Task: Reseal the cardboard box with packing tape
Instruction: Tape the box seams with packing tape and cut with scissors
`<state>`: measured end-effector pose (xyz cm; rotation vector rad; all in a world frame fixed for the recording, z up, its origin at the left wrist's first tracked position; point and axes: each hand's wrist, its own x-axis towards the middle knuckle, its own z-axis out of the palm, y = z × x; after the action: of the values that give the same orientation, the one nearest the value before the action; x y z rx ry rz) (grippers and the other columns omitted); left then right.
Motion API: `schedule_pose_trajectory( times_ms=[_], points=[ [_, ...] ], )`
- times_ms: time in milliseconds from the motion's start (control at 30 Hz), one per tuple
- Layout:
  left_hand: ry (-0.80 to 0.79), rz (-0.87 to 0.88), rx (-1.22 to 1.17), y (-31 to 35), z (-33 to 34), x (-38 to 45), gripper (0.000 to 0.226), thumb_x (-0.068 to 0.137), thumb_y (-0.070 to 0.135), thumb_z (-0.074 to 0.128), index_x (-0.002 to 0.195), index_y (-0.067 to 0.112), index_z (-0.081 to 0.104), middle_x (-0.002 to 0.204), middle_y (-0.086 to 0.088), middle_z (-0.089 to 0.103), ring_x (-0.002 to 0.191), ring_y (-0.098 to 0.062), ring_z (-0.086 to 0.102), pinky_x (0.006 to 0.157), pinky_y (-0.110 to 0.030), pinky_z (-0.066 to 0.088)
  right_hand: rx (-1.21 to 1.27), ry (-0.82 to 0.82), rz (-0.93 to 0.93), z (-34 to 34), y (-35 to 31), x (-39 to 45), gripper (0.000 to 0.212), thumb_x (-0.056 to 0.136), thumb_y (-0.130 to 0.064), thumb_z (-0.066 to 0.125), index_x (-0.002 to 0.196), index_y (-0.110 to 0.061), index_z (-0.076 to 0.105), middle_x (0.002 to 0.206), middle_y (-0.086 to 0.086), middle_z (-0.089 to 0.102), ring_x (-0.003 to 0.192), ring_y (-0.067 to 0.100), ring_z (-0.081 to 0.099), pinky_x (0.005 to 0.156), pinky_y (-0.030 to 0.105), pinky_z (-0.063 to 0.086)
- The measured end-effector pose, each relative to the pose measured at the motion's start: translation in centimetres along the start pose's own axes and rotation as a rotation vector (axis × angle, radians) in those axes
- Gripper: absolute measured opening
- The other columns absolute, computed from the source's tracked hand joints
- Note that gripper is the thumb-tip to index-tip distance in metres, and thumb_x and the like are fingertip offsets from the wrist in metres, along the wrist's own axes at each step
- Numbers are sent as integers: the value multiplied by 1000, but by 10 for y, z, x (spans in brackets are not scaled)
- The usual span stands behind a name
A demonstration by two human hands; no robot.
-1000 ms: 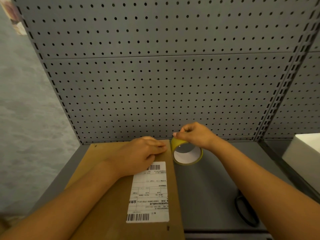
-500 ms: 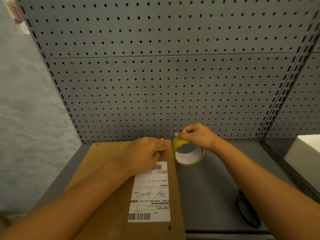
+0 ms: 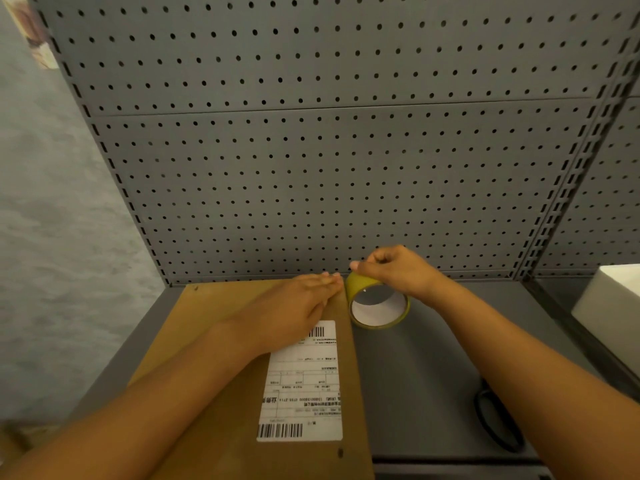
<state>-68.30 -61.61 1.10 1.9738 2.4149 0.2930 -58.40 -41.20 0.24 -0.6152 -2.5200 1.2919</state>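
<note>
A brown cardboard box (image 3: pixel 221 403) lies flat on the grey shelf, with a white shipping label (image 3: pixel 304 386) on its right side. My left hand (image 3: pixel 294 306) presses flat on the box's far right corner, fingers straight and pointing right. Just off that corner, my right hand (image 3: pixel 398 271) grips the top of a yellowish packing tape roll (image 3: pixel 379 306), which stands tilted beside the box's right edge. The roll's white core faces me.
A grey pegboard wall (image 3: pixel 346 168) rises right behind the box. Black scissors (image 3: pixel 498 420) lie on the grey shelf (image 3: pixel 415 375) at the right front. A white box (image 3: pixel 613 303) stands at the far right. At the left is a grey wall.
My left hand has slid farther toward the box's far right corner, its fingertips now beside the roll. The right hand and the tape roll have hardly moved.
</note>
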Motion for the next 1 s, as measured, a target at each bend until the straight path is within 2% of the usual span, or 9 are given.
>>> schedule_pose_trajectory(
  times_ms=[100,167,267,367,467,533,667,833,1000],
  points=[
    [12,2,18,-2,3,-1,48,104,26,28,151,29,17,157,13,17,143,1,13,111,-11,2,237,32,120,-4,10,-5,73,78,-76,48,84,-6,67,87,14,69,85,26,67,86,38,51],
    [25,4,21,-3,4,0,49,104,25,29,151,29,17,157,14,17,142,2,13,113,-11,4,424,11,178,-5,22,-14,62,89,-66,41,79,-10,67,80,10,68,78,21,64,78,31,49],
    [15,6,-11,-3,5,1,48,103,21,32,149,29,22,156,16,19,134,13,8,101,1,-7,768,-30,190,10,38,-25,51,97,-47,43,70,-6,57,62,10,55,61,17,55,66,25,49],
    [10,-3,-37,-5,4,1,49,103,18,34,148,31,23,154,19,19,129,16,5,98,3,-9,1015,102,221,21,33,-25,36,95,-35,52,65,-15,51,50,1,46,50,12,49,66,29,47],
    [-6,12,-62,-9,4,-1,50,102,19,35,148,35,22,151,25,16,132,17,5,102,0,-5,834,196,195,16,20,-17,39,93,-33,57,61,-12,48,50,4,45,48,16,45,56,29,41],
    [-6,21,-74,-11,4,-3,51,102,19,35,148,36,21,149,27,15,134,16,6,105,-2,-3,534,210,126,0,19,-13,42,91,-36,60,62,-9,47,55,11,43,51,21,43,57,28,39],
    [-9,31,-84,-12,5,-4,50,102,20,33,148,38,21,150,28,15,137,15,8,107,-4,-2,-65,130,21,-31,37,-19,54,90,-36,63,53,-18,28,50,2,26,44,11,25,45,19,24],
    [-3,31,-96,-10,5,-4,50,102,18,32,148,36,22,152,25,18,138,14,10,107,-3,-2,29,148,31,-27,47,-22,50,89,-34,65,56,-11,35,56,11,28,50,18,28,46,18,28],
    [1,26,-112,-10,5,-7,51,102,18,32,147,39,22,150,28,17,135,19,7,105,0,-4,232,31,54,-31,47,-23,46,91,-33,62,60,-9,36,63,14,28,57,22,30,54,20,36]
  ],
)
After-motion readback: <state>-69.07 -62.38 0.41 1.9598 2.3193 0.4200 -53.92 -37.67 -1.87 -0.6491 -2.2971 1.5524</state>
